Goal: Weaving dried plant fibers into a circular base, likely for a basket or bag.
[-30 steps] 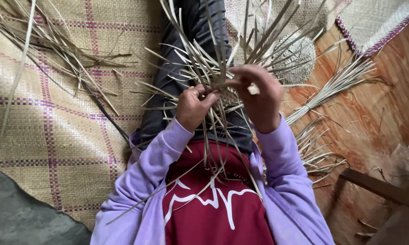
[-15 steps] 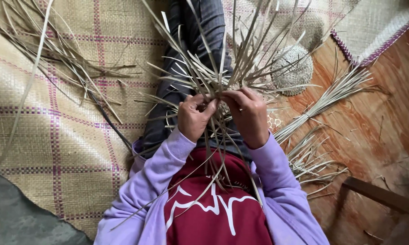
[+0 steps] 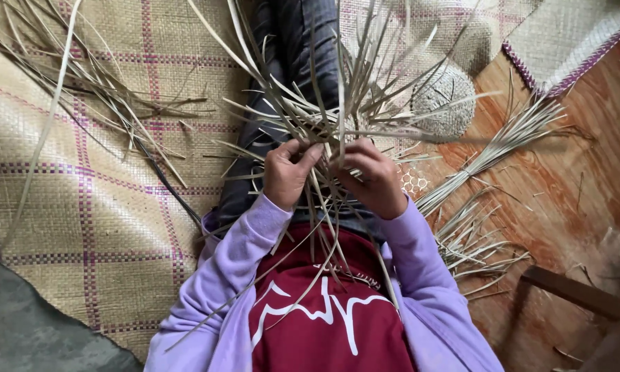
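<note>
pale, dry, flat split-cane strips (image 3: 323, 117) bunched over the lap, above dark trousers (image 3: 303, 41). left hand (image 3: 287, 176) curled shut on the strips at the bunch's woven centre, thumb pressed against forefinger; right hand (image 3: 372, 179) closed on the same strips just beside it, fingertips nearly touching the left's. strip ends fanned outward in all directions: most long ends up and away from the body, a few trailing down across the maroon shirt (image 3: 323, 324) between lilac sleeves (image 3: 234, 269). no single long axis to the bunch; radial spread from the held centre. little free room around the hands, loose ends crowding every side. woven mat (image 3: 82, 207) at left, tan plaited surface with purple grid lines, its lower edge meeting a grey floor patch (image 3: 20, 331). scattered loose strips (image 3: 96, 89) on that mat, well apart from the hands. reddish wooden floor (image 3: 571, 179) at right, smoother, carrying a tied bundle of strips (image 3: 502, 148) pointing up-right. small rounded woven basket (image 3: 447, 100) near that bundle, open-lattice texture. second mat's purple-trimmed edge (image 3: 564, 76) at top right. dark wooden bar (image 3: 578, 293) at lower right.
</note>
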